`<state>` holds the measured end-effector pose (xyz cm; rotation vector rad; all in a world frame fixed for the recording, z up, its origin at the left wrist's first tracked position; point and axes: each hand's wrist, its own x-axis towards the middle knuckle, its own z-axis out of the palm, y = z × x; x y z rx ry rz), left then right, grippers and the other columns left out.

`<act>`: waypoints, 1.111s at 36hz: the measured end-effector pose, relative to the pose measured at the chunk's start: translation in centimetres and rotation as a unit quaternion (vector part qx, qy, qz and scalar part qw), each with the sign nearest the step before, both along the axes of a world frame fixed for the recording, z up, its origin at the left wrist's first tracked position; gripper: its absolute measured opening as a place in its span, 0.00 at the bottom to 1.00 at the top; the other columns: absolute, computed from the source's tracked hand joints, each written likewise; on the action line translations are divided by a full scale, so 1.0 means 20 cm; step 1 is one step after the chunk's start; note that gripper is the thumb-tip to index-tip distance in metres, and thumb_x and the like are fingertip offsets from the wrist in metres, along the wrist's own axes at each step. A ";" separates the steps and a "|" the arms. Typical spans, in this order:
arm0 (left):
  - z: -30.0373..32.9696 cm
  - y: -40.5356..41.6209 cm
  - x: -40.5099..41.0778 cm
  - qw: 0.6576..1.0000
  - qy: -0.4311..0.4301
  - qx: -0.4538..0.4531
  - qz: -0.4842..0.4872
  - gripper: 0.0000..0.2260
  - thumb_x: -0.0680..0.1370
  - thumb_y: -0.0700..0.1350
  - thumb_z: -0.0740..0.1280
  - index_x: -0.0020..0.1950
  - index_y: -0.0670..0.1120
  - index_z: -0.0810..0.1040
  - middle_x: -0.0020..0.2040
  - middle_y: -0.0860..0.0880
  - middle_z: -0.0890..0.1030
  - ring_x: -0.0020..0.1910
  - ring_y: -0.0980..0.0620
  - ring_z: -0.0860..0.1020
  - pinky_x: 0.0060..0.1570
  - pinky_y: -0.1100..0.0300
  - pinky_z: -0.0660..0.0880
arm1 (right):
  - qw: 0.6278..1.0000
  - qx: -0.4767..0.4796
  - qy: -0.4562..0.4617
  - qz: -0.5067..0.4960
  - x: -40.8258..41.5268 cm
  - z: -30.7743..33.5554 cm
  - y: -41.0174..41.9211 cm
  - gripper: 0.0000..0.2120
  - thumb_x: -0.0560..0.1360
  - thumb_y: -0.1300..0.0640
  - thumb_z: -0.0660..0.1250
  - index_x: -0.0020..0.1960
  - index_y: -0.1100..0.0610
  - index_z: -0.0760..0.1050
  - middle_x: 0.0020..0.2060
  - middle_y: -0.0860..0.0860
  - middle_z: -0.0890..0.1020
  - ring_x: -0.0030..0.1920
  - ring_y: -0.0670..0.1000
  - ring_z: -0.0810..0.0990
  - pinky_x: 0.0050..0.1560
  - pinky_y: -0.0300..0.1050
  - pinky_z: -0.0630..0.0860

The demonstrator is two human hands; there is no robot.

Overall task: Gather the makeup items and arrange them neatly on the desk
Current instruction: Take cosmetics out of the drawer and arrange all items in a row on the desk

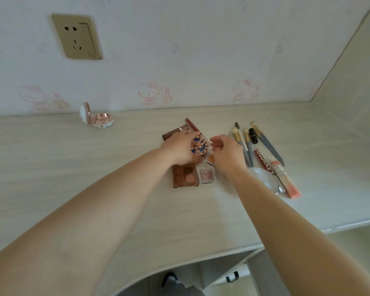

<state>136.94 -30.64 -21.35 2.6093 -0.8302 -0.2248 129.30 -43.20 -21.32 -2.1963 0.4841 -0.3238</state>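
The left hand grips a round patterned compact in curled fingers above the table. The right hand pinches a small orange case just beside it.

One readable text: white capitals on a dark red pencil-like stick, right of centre of the frame, lying on the worktop among the brushes. Reads roughly "COLORKEY", first and last letters uncertain. Wallpaper carries Hello Kitty cartoon prints, no wording. Nothing else is legible.
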 end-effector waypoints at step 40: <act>0.13 0.86 -0.37 0.880 0.201 -0.421 0.086 0.35 0.61 0.52 0.78 0.66 0.56 0.70 0.59 0.52 0.77 0.54 0.54 0.80 0.55 0.55 0.77 | 0.843 0.468 0.071 0.256 -0.14 0.15 0.76 0.15 0.78 0.48 0.58 0.54 0.56 0.79 0.48 0.54 0.81 0.45 0.53 0.79 0.47 0.46 0.79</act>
